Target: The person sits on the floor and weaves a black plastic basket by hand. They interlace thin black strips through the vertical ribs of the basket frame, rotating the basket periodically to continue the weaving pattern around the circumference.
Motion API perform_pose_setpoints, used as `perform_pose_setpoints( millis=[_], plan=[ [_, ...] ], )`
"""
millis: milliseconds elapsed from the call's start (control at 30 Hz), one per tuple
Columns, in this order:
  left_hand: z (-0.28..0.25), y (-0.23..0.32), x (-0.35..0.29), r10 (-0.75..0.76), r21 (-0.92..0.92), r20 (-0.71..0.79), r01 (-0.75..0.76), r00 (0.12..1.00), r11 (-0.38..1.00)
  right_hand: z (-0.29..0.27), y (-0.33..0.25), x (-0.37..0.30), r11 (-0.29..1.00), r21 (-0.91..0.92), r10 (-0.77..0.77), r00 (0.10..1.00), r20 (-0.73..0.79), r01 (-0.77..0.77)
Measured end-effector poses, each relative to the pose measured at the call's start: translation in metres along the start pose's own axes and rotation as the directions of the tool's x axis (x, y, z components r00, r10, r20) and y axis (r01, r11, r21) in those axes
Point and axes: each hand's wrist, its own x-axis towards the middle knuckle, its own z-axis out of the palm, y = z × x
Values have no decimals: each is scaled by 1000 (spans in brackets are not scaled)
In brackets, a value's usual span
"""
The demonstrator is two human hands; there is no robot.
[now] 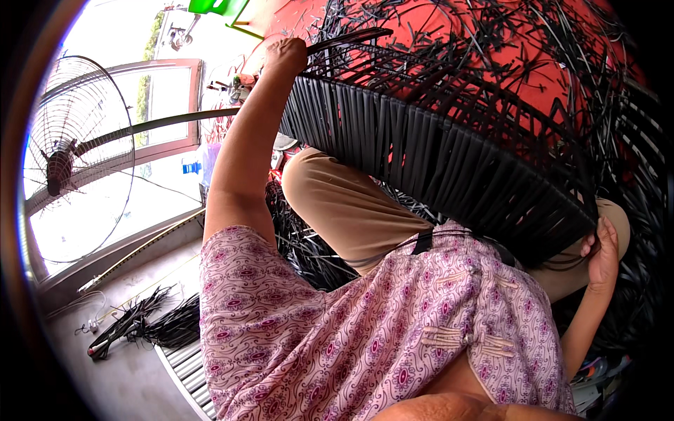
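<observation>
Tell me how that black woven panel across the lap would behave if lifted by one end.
The black woven panel probably stays fairly stiff: it spans the lap between the left hand and right hand without sagging. Its loose strand ends would likely flop. It seems light for its size, being thin strips with gaps.

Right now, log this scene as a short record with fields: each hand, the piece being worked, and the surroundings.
left hand: raised, closed around a black strip at the top edge of the woven panel
right hand: gripping the panel's lower right corner
woven panel: black strips, close-set and upright, resting across the lap
loose strips: black offcuts scattered over a red floor
fan: wire-caged, at far left
strip bundle: lying on the grey floor, lower left
</observation>
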Motion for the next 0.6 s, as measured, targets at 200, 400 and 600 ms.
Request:
perform_pose_setpoints(
  millis=[200, 400, 600],
  plan=[
    [39, -82, 49, 646, 290, 270, -700, 714, 653, -15, 0, 27, 1000, 12, 24, 974, 227, -27],
    [42, -79, 47, 348, 91, 122, -359, 930, 929, 18, -20, 23, 985, -143, -87, 994, 73, 97],
    [45, -103, 36, 464, 283, 68, -463, 883, 840, 30, -16, 19, 990, -95, -92, 992, 87, 100]
  ],
)
